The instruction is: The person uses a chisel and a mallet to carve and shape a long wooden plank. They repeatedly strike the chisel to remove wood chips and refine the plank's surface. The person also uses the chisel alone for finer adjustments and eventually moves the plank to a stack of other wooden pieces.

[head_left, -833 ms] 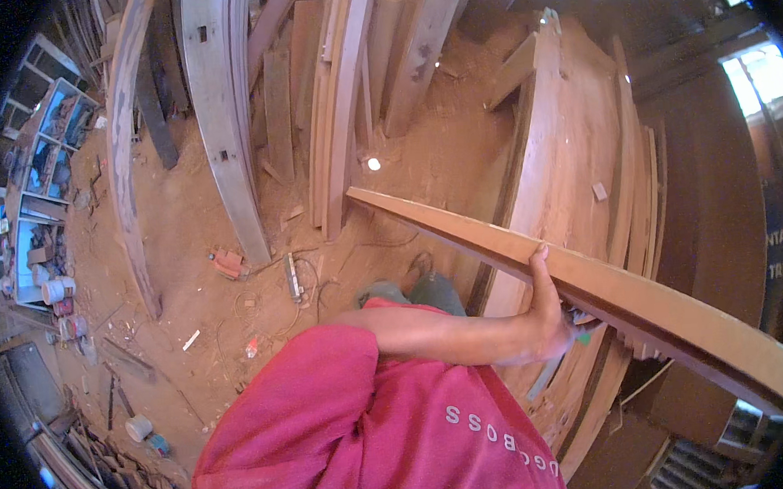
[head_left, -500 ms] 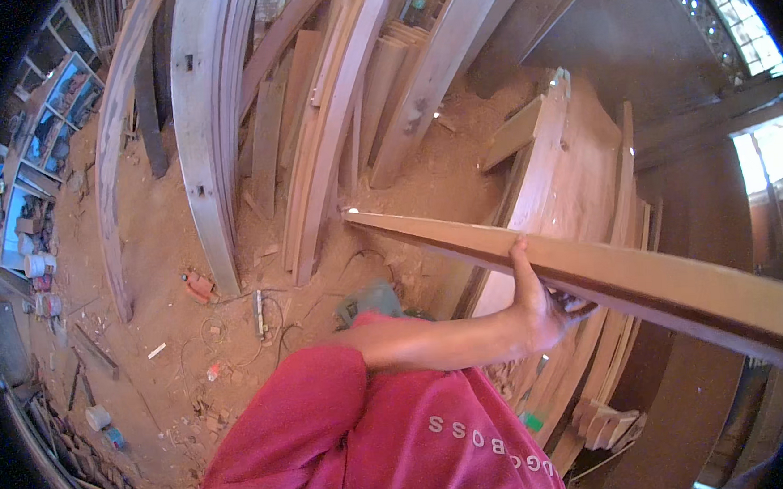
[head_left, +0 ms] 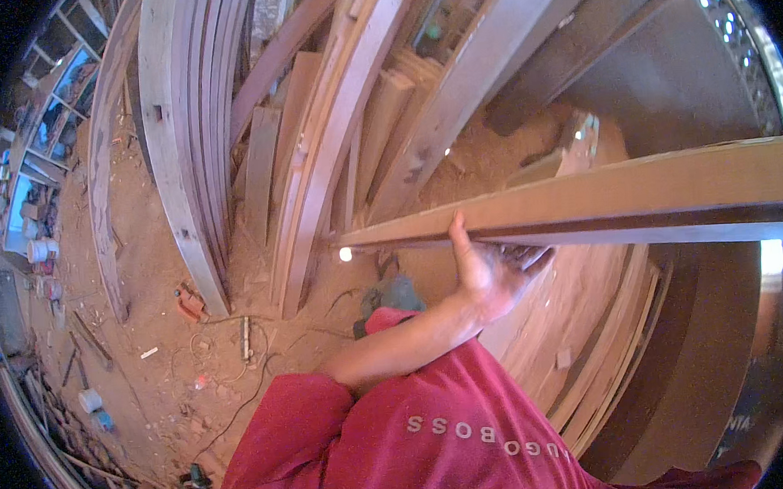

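A long wooden beam (head_left: 657,183) stretches from the middle of the head view to its right rim. It has a tan face, a dark strip below that and a pale lower edge. My left hand (head_left: 494,281) grips the beam from the near side, its thumb up against the tan face and its other fingers reaching underneath. The forearm crosses in front of my red shirt. My right hand does not show; only a bit of red sleeve (head_left: 706,483) appears at the lower right.
Several tall planks (head_left: 176,159) lean in rows ahead. Beneath the beam, a stack of boards (head_left: 608,348) lies at the right. An orange power tool (head_left: 191,303), a cord and scraps lie on the dusty floor (head_left: 158,384). White buckets (head_left: 42,251) stand by shelving at far left.
The beam's right part has risen in the picture, so it now runs nearly level. My left hand has shifted left and upward, still gripping it. The view has turned somewhat.
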`<state>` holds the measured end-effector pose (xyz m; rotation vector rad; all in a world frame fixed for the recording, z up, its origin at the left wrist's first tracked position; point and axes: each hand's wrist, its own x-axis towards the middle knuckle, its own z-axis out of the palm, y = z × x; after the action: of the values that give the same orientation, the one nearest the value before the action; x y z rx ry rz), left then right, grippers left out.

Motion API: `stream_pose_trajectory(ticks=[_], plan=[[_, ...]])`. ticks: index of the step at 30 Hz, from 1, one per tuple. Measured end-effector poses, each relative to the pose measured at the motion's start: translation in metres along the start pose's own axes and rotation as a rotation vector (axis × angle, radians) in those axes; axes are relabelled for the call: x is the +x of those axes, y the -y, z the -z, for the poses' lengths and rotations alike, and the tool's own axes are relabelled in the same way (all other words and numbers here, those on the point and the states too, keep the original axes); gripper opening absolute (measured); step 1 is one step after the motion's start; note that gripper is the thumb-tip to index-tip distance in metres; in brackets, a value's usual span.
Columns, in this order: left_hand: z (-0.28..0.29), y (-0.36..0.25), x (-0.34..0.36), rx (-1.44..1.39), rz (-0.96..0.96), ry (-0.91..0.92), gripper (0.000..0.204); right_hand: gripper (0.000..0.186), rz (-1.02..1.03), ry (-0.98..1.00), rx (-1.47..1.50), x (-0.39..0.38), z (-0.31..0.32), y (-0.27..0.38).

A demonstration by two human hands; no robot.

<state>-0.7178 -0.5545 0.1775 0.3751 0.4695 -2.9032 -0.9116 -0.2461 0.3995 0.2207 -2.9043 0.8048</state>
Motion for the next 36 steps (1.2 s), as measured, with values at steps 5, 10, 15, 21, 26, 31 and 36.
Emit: stream_pose_trajectory(ticks=[5,10,15,21,26,31,36], plan=[[-0.023,-0.040,0.039,0.206,0.127,-0.155,0.099,0.044,0.105,-0.032,-0.016,0.129,-0.006,0.058],[-0.082,-0.069,0.061,1.398,-0.397,0.031,0.064,0.043,0.217,-0.048,-0.039,0.250,-0.024,0.116],[-0.200,-0.110,0.158,1.909,-1.998,0.067,0.092,0.043,0.347,-0.048,-0.053,0.363,-0.056,0.169],[-0.280,-0.137,0.249,2.089,-1.955,-0.105,0.143,0.042,0.491,-0.060,-0.116,0.482,-0.080,0.233],[-0.299,-0.148,0.279,2.250,-1.808,-0.622,0.146,0.042,0.653,0.048,-0.026,0.592,-0.179,0.290],[-0.299,-0.187,0.303,2.309,-1.974,-0.472,0.138,0.041,0.806,0.076,0.022,0.654,-0.255,0.364],[-0.302,-0.212,0.301,2.299,-1.917,-0.456,0.143,0.041,0.947,-0.010,0.107,0.677,-0.329,0.435]])
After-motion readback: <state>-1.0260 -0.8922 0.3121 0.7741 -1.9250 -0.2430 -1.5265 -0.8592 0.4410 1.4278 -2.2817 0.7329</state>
